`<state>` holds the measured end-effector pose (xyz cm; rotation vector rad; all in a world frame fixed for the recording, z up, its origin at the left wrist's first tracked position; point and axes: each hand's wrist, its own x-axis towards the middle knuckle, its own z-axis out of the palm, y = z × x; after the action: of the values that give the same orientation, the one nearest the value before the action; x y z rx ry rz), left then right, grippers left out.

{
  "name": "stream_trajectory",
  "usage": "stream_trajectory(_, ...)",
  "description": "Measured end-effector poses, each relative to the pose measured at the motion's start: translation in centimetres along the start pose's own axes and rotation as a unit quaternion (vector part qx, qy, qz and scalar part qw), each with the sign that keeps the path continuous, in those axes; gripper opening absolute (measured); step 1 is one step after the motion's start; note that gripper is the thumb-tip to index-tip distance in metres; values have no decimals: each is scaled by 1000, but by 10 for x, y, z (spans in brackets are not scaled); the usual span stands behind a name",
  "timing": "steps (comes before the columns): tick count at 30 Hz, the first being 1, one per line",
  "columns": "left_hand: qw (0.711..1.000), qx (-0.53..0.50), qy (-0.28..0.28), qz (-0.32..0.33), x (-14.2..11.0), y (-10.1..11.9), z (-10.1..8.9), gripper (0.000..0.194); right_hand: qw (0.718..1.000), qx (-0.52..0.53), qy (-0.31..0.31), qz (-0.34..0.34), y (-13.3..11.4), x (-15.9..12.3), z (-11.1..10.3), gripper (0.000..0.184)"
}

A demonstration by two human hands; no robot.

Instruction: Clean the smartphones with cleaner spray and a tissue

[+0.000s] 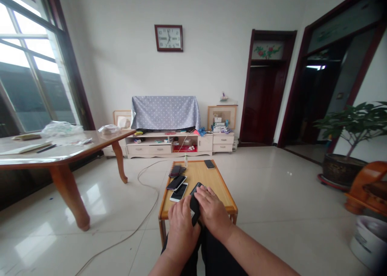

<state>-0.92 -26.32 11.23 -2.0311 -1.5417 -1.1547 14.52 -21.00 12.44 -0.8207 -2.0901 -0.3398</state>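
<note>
Between my two hands, over the near part of a small wooden table, is a black phone, tilted with its far end raised. My left hand wraps round its left side and lower end. Over its right side and upper part lie the fingers of my right hand, bent and touching it. Just past my left hand, a white-framed phone with a dark screen lies flat on the table. A dark phone rests against it, and behind that is a partly pixelated dark item.
Another phone lies at the small table's far right corner. A small bottle stands on its far edge. To the left is a larger wooden table; a cable crosses the floor. A potted plant and a white bucket stand right.
</note>
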Motion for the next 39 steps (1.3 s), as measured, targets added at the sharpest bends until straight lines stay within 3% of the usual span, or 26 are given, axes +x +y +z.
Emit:
stream_trajectory(3, 1000, -5, -9, 13, 0, 6, 2, 69, 999, -4, 18, 36, 0, 6, -1, 40)
stream_trajectory(9, 1000, 0, -2, -10, 1, 2, 0, 70, 998, 33, -27, -38, -10, -1, -1, 41)
stream_trajectory(14, 1000, -7, -22, 10, 1, 9, -2, 71, 999, 20, 7, 46, 2, 14, -5, 37)
stream_trajectory(20, 1000, 3, -7, -14, -2, -4, 0, 73, 998, 41, -31, -33, -18, -5, 2, 42)
stream_trajectory(26, 1000, -8, -19, 7, -2, 4, 1, 76, 999, 23, 24, 34, -1, 16, 0, 41)
stream_trajectory(32, 1000, -14, -13, -23, -2, -1, 0, 79, 997, 66, -18, -21, -24, 0, -1, 40)
stream_trajectory(35, 1000, -14, -8, -25, -3, -5, 0, 80, 998, 62, 16, 8, -32, -7, -6, 29)
stream_trajectory(39, 1000, -10, 0, -20, 0, -1, -2, 81, 991, 94, 58, 71, -22, 7, -17, 27)
